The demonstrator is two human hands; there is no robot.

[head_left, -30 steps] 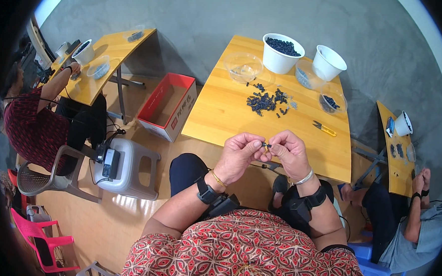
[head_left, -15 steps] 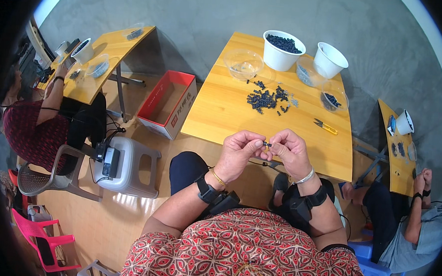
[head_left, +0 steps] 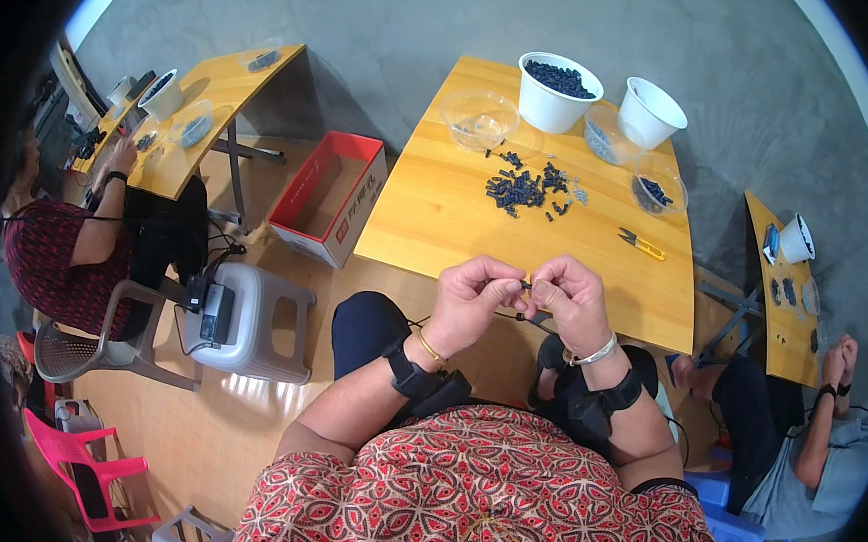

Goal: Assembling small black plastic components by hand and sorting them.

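Note:
Just over the table's near edge, my two hands meet fingertip to fingertip around a small black part (head_left: 525, 285). My left hand (head_left: 472, 295) pinches one end of it between thumb and forefinger. My right hand (head_left: 572, 296) is closed in a pinch at its other end; whether a second tiny piece sits there is hidden by the fingers. Beyond them on the wooden table (head_left: 427, 212) lies a loose pile of small black parts (head_left: 517, 192). Some tiny grey pieces (head_left: 580, 194) lie beside the pile. To the right rests a pair of yellow-handled thread snips (head_left: 642, 244).
At the table's back stand a white tub (head_left: 557, 106) full of black parts, another white tub (head_left: 651, 116) and several clear bowls (head_left: 478, 119). A red-and-white cardboard box (head_left: 328, 199) is on the floor at left. People work at tables (head_left: 233, 79) on both sides.
My hands stay together at the small black part, with slight finger movement; the part shows less between the fingertips. The view has shifted a little. The person at right has raised their hands slightly.

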